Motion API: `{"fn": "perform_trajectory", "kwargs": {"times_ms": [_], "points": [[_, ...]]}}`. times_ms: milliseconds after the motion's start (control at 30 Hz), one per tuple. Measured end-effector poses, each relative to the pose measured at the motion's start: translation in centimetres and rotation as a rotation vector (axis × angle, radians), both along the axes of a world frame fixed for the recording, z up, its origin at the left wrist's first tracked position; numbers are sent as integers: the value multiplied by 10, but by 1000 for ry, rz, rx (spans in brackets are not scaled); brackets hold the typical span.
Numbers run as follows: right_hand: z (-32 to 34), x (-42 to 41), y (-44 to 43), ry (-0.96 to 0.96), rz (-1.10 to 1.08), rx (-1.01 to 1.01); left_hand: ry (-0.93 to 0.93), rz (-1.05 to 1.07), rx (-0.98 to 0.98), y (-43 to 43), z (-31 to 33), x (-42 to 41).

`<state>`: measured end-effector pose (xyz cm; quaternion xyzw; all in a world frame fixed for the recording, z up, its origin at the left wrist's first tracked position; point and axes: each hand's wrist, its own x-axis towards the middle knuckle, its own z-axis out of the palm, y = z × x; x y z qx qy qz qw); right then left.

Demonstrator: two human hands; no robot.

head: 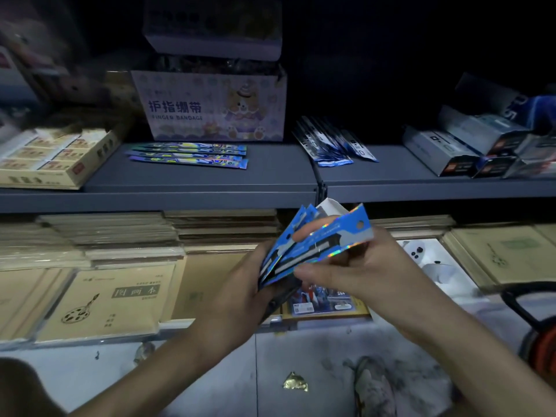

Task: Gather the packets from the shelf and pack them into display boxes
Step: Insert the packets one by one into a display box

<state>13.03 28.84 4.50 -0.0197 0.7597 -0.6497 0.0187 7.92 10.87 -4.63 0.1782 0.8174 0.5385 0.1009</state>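
Observation:
My left hand (240,293) grips the lower end of a fanned stack of blue foil packets (313,245) in front of the shelf edge. My right hand (361,266) pinches the front packet of that fan between thumb and fingers. A white box flap (331,206) shows behind the fan. On the grey shelf (210,179) lie several colourful packets (188,155) in a flat pile. A second fan of dark blue packets (331,142) lies further right. Grey display boxes (469,145) are stacked at the right end of the shelf.
A "Finger Bandage" carton (210,106) stands behind the colourful packets. A tan box of small items (54,158) sits at the shelf's left. Below, stacks of brown sketchbooks (114,296) fill the lower level. A gold wrapper (296,382) lies on the dirty floor.

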Motion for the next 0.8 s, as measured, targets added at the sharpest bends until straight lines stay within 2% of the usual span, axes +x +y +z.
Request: {"fn": "perform_trajectory", "kwargs": {"times_ms": [133, 233, 333, 433, 733, 800], "points": [[3, 0, 0, 191, -105, -3, -108, -34, 93, 2, -2, 2], [15, 3, 12, 302, -282, -48, -156, -28, 117, -1, -4, 2], [23, 5, 25, 339, -453, -33, -152, -9, 125, -2, -3, 4], [25, 6, 33, 295, -552, 20, -170, -34, 173, 0, -1, 5], [27, 11, 46, 383, -509, 68, 9, -53, 94, -4, -12, 3], [23, 12, 50, 304, -486, 142, 40, -70, 78, -2, -9, 5]]}}
